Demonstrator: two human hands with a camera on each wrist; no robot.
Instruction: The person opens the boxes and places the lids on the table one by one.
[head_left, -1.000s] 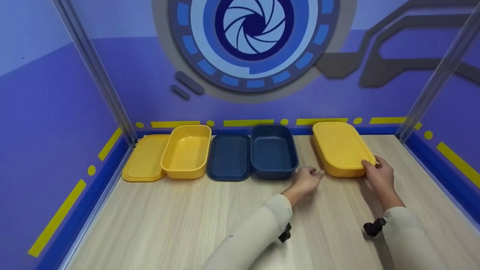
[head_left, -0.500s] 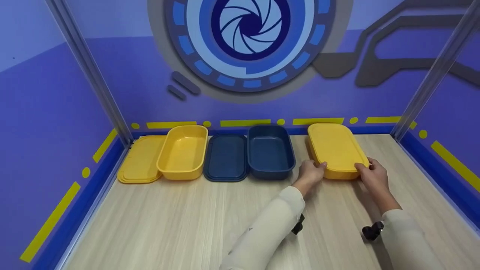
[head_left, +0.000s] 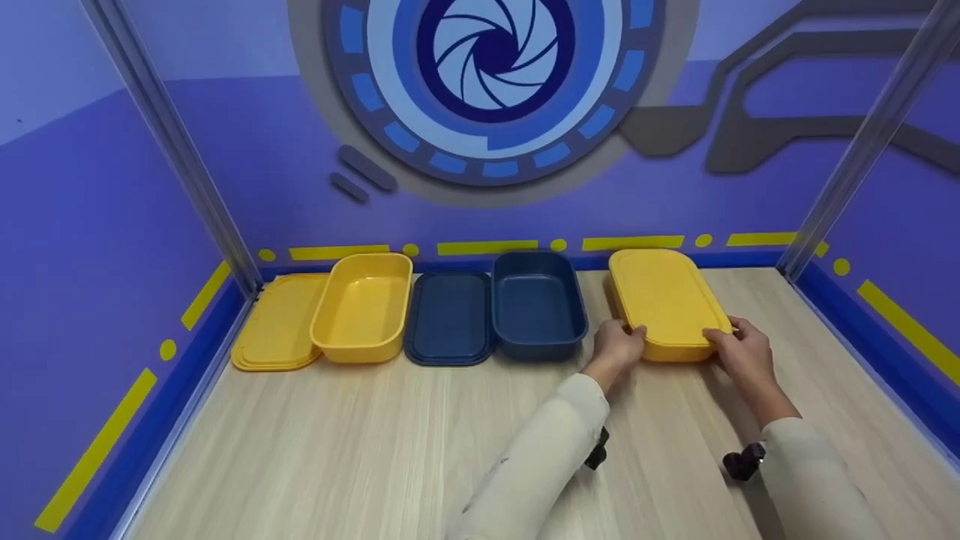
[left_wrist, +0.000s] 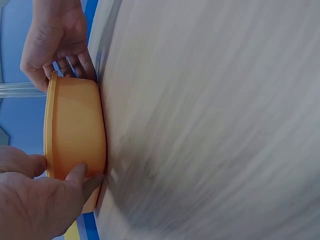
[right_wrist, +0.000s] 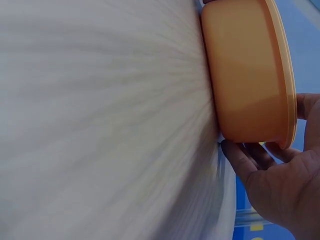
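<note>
On the right of the table stands a yellow lidded food container point(head_left: 667, 296), its lid lying flat over the top. My left hand point(head_left: 619, 349) holds its front left corner, thumb at the lid's edge and fingers against the side. The right hand point(head_left: 746, 360) grips the front right corner the same way, thumb on top of the lid. In the left wrist view the container point(left_wrist: 77, 122) sits on the tabletop between both hands. Seen from the right wrist, the right fingers point(right_wrist: 245, 160) reach along the container's side, close to the table.
Left of the hands, along the back wall, stand an open dark blue container point(head_left: 538, 304), a dark blue lid point(head_left: 450, 319), an open yellow container point(head_left: 364, 307) and a yellow lid point(head_left: 281, 322). Printed panels point(head_left: 487, 217) enclose the wooden table point(head_left: 337, 450) at the back and sides.
My left hand has moved right, from beside the dark blue container onto the front left corner of the lidded yellow one. The right hand stays at its corner.
</note>
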